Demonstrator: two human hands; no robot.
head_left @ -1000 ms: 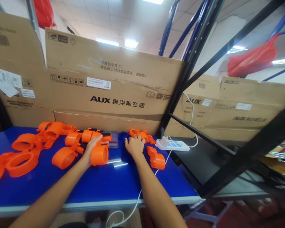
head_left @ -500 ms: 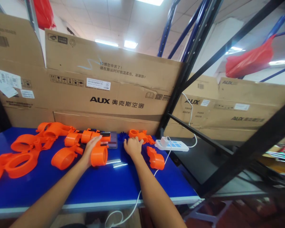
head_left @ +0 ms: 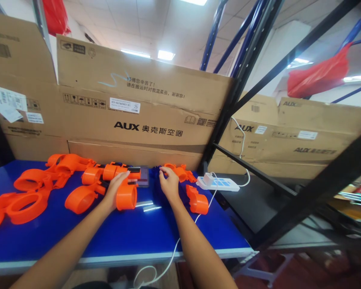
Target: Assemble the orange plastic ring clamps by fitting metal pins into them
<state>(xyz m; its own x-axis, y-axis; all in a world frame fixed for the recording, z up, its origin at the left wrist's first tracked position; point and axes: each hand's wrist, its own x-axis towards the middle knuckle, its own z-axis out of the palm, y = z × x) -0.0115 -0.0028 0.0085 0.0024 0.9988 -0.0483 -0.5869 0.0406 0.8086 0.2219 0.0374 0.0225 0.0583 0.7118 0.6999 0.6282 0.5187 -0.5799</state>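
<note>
Left grip (head_left: 116, 190) wraps an orange ringed part (head_left: 126, 196); right grip (head_left: 169, 183) half-curled, its hold unclear.

An orange ring (head_left: 124, 197) is held in the left grip (head_left: 114, 190), its wide, smooth band seen side-on, its open end turned right. On the far worktop (head_left: 132, 237), a dark blue part (head_left: 156, 172) is seen just beside the right grip (head_left: 170, 184), and orange pieces (head_left: 181, 173) are partly hidden behind it.
</note>
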